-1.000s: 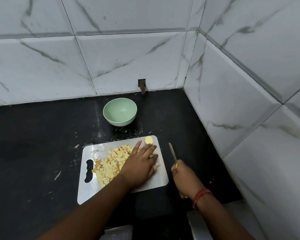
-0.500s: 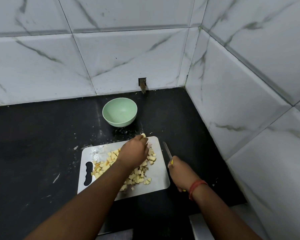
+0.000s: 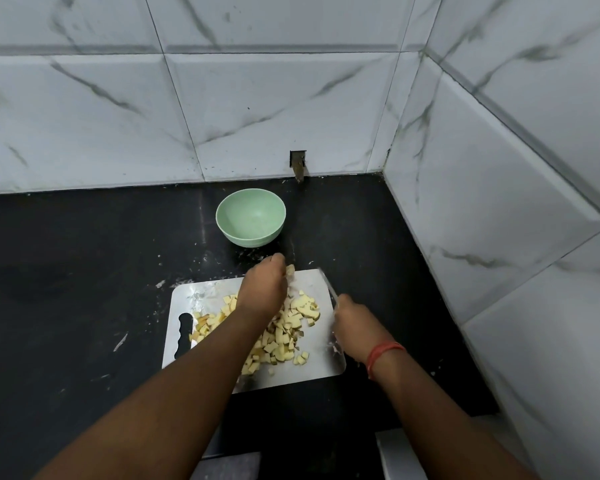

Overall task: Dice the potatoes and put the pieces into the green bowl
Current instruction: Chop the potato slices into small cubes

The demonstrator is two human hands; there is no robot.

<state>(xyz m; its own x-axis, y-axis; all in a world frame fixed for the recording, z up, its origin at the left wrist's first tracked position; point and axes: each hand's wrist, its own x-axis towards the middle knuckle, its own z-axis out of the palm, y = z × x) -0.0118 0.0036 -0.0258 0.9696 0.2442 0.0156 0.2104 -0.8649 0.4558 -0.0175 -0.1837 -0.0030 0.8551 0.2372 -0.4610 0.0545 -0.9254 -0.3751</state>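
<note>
Dicing potato, last chunk.
My left grip (image 3: 262,292) pinches potato piece (image 3: 290,270); right grip (image 3: 352,322) clamps knife (image 3: 329,289) beside it. Next: chop, then green bowl (image 3: 250,216) ahead.

A single head-worn wide-angle view looks forward and steeply down into a tiled corner, the black countertop (image 3: 66,289) filling the lower half. It sits close over the steel cutting board (image 3: 321,365), with both forearms reaching in from the bottom edge and the green bowl (image 3: 250,216) beyond, near the wall.
</note>
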